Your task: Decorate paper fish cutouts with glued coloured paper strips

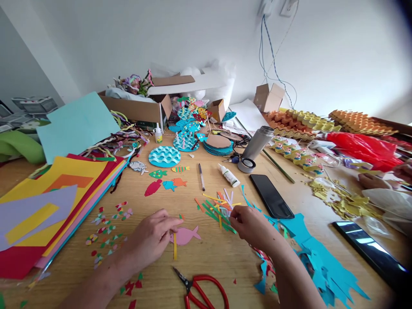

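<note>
My left hand [156,234] rests over the head end of a pink paper fish [184,236], index finger stretched and the other fingers bent against the paper. A yellow paper strip [175,248] lies across the fish beside my fingers. Over a loose pile of coloured paper strips [216,211], my right hand [246,221] has its fingers curled together; what is in them, if anything, is hidden. Red-handled scissors [196,288] lie partly opened near the front edge. Small cut paper pieces [106,231] are scattered to the left.
Several finished paper fish [169,184], a pen [201,177] and a glue bottle [229,175] lie ahead. Coloured sheets [77,167] are stacked left. Two phones [271,195], blue scraps [322,257] and a steel flask [258,143] are right. Another person's hand [373,181] shows far right.
</note>
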Tool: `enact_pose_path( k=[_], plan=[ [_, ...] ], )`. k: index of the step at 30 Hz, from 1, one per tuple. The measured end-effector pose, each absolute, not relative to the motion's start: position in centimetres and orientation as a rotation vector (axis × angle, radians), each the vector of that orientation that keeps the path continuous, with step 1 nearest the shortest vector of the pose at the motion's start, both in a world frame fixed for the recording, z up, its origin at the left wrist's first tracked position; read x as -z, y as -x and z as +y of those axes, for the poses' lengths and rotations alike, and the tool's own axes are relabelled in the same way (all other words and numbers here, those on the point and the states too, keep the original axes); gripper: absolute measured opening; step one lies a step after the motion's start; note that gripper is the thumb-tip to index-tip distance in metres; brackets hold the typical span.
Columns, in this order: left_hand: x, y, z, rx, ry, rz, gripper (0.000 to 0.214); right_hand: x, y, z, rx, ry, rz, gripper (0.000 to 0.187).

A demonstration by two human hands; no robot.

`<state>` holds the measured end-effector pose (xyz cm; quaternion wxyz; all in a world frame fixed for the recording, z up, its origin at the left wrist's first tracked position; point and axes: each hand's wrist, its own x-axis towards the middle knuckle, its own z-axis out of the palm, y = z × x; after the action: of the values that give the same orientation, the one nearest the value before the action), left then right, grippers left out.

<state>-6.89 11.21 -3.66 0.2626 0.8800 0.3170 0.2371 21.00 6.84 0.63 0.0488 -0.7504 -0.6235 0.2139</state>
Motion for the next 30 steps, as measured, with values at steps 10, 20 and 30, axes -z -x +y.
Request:
enact_pose_path(
  k=[10, 20, 30],
  plan=[
    [3.8, 6.9, 11.1, -0.635, -2.394, 0.857, 0.050, -1.7, -22.0, 6.2, -1.175, 2.058, -1.682, 0.008],
    [3.8, 6.8, 11.1, -0.652, -2.388, 0.866, 0.044, -2.6, -21.0, 5.7, -1.437, 1.591, -1.595, 0.020],
    [2.2, 6.4, 10.8, -0.747, -2.146, 0.885, 0.029, -1.6, -17.2, 5.3, -1.260, 1.486, -1.747, 0.021]
  ],
)
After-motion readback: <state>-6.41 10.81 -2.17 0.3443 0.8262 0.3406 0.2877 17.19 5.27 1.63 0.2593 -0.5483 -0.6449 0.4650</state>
